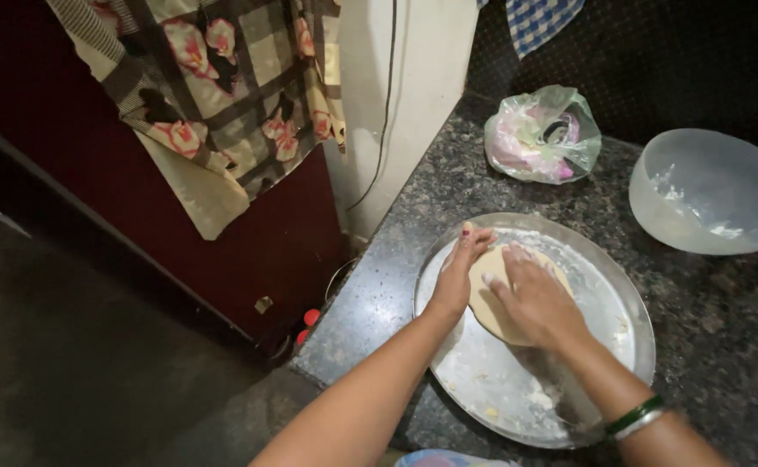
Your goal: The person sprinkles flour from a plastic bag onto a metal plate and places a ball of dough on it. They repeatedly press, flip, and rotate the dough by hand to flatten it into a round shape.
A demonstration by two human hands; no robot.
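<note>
Head view, looking down on a dark speckled stone counter [379, 294] with a wide round steel plate [630, 303] at its near edge, dusted with flour and flecked with bits of dough. On the plate, left of its centre, a flat pale disc of dough [488, 298], partly hidden under both hands. Left hand [459, 272] at the disc's left rim, fingers straight and close together, reaching to the far edge, palm turned against the side of the dough; gripping nothing, only pressing or steadying. Right hand [536, 298] laid flat on top of the disc, fingers spread a little and pointing up-left, open, covering most of the dough. Green and silver bangles [637, 419] on the right wrist. To the far right, well apart from the plate, a large translucent plastic bowl [712, 190] with smears of flour or dough inside. Behind the plate, near the wall, a knotted clear plastic bag [542, 136] holding something pink and white, perhaps, too blurred to name. At upper left, a checked floral cloth [223, 95] hanging over a dark red surface; at top, a corner of blue checked cloth [539, 22].
</note>
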